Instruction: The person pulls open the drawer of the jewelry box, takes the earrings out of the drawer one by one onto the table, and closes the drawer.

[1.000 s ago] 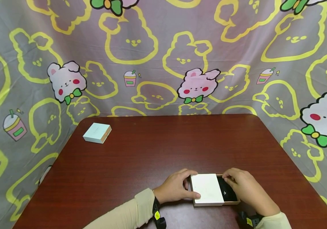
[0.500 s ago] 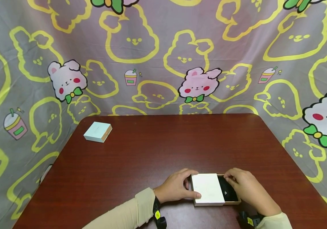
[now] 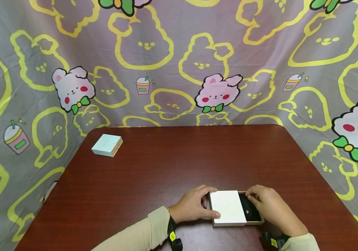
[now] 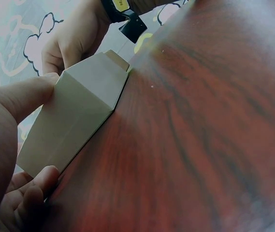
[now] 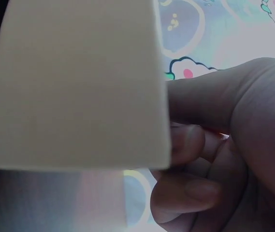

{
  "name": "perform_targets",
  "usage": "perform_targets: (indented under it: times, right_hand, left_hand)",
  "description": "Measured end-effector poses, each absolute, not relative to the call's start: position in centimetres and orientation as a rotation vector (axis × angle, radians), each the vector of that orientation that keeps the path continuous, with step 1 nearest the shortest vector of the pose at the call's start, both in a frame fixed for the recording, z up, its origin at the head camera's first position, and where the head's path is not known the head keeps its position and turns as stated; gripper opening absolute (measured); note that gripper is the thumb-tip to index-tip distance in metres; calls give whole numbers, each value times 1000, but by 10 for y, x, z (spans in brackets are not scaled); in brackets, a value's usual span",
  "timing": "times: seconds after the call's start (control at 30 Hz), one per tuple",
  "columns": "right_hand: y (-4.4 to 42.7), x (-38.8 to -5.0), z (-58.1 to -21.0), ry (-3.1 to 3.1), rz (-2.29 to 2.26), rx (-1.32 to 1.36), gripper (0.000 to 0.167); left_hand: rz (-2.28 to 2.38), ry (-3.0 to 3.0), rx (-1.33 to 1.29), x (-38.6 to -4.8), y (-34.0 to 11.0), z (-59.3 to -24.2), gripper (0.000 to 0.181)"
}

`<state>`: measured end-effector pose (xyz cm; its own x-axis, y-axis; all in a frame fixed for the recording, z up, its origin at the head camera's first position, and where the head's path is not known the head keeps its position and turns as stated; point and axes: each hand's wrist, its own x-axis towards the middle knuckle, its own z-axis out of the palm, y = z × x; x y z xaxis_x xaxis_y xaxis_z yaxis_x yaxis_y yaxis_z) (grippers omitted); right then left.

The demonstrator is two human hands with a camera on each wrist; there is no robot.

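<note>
A flat white drawer-style box (image 3: pixel 227 208) lies near the table's front edge. Its inner tray (image 3: pixel 254 222) sticks out partway on the right, showing a black lining (image 3: pixel 244 203) with a small silver star (image 3: pixel 247 212). My left hand (image 3: pixel 191 205) grips the sleeve's left end, thumb at the near corner and fingers at the far one; the left wrist view has the thumb and curled fingers on the white sleeve (image 4: pixel 74 121). My right hand (image 3: pixel 270 205) reaches over the tray, thumb and forefinger together at its far side. Whatever lies between those fingertips is hidden.
A pale blue box (image 3: pixel 107 144) with a tan side sits at the table's far left corner. The brown wooden table (image 3: pixel 172 157) meets a patterned curtain (image 3: pixel 166 80) at the back and sides.
Almost nothing differs. Both hands keep their places on the box, the tray stays partway out, and the head view has shifted very slightly.
</note>
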<state>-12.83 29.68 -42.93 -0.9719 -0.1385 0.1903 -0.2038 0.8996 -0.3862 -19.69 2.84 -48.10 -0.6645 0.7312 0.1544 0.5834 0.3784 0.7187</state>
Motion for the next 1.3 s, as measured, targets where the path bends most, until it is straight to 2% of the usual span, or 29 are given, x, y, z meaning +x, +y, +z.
perform_targets:
  times: [1.3]
  right_hand:
    - [295, -126, -434, -2930, 577, 251, 17]
  left_hand:
    - [1162, 2459, 1219, -197, 28, -482, 72]
